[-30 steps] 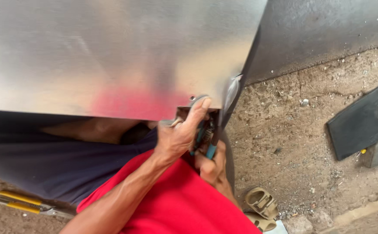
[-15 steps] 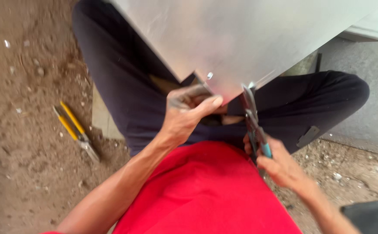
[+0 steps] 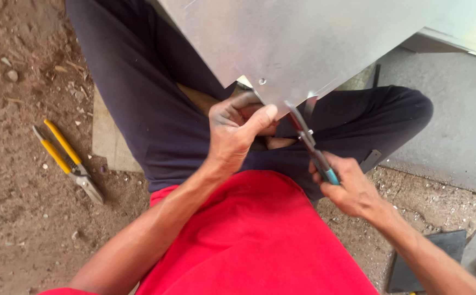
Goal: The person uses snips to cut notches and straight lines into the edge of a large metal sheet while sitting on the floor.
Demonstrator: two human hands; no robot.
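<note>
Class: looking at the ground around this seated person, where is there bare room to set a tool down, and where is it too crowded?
Bare dirt lies left of the yellow-handled snips, and the grey concrete right of the knee is free. It is crowded at the lap: the left hand grips the metal sheet edge, and the right hand holds snips at it.

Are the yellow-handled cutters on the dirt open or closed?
Mostly closed. The yellow-handled metal snips lie flat on the brown dirt ground, blades together, handles only slightly apart, away from both hands.
</note>
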